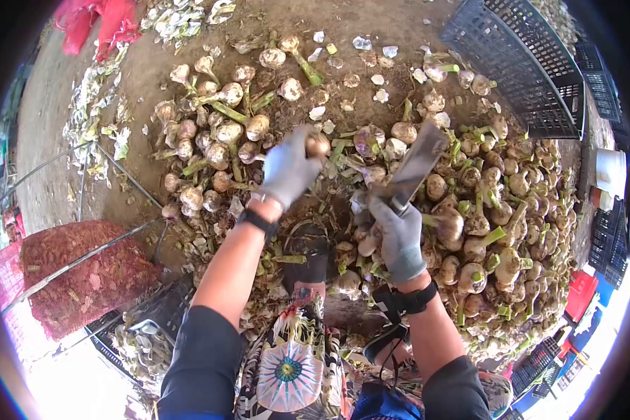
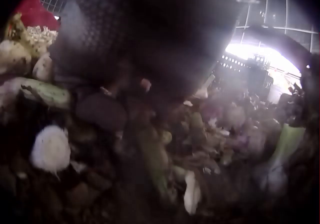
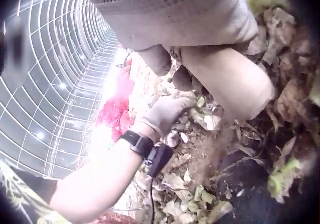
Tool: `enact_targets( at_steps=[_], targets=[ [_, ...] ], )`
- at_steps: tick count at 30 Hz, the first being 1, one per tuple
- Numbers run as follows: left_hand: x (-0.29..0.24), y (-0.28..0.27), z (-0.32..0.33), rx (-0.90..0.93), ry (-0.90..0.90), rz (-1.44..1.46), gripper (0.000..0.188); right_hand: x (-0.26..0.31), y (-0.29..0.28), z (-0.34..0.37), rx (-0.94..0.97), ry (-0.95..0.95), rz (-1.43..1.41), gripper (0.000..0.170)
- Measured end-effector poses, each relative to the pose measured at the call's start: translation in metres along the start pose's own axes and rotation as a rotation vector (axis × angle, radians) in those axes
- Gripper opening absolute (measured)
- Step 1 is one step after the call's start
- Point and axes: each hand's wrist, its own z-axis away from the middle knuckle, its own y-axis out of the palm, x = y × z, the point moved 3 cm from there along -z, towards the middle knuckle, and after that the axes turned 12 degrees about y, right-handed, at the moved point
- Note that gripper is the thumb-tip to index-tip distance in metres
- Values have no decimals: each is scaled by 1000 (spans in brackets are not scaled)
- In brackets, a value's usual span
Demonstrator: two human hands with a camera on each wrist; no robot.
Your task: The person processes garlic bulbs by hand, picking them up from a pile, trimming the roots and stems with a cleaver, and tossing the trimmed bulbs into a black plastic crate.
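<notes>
My gloved left hand (image 1: 290, 168) grips a garlic bulb (image 1: 318, 145), its fingers curled round it, above the ground between two groups of bulbs. To its right, my gloved right hand (image 1: 397, 234) is closed round the handle of a wide-bladed knife (image 1: 418, 162); the blade points up and right, blurred. In the left wrist view the dark, blurred glove (image 2: 145, 39) covers the top and hides the bulb. The right wrist view shows the right glove (image 3: 175, 19) close up at the top, with the left hand (image 3: 167, 111) lower down, near the ground.
Loose garlic with stems (image 1: 217, 133) lies at left, and a large garlic pile (image 1: 497, 231) at right. Black crates (image 1: 518, 63) stand at the upper right. A full red mesh sack (image 1: 84, 269) and thin metal rods (image 1: 84, 259) are at left. Peelings litter the ground.
</notes>
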Motion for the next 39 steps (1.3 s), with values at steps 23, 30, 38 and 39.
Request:
enact_targets(
  at_steps=[23, 30, 38, 39],
  targets=[
    [-37, -26, 123, 78, -39, 1194, 60, 11, 26, 33, 16, -653, 977, 40],
    [-24, -36, 114, 210, 202, 654, 53, 12, 39, 44, -52, -772, 1595, 43],
    [-30, -47, 118, 157, 202, 565, 46, 1, 46, 48, -16, -772, 1514, 38],
    [-33, -49, 119, 118, 220, 606, 45, -2, 45, 44, -55, -786, 1476, 35]
  ],
)
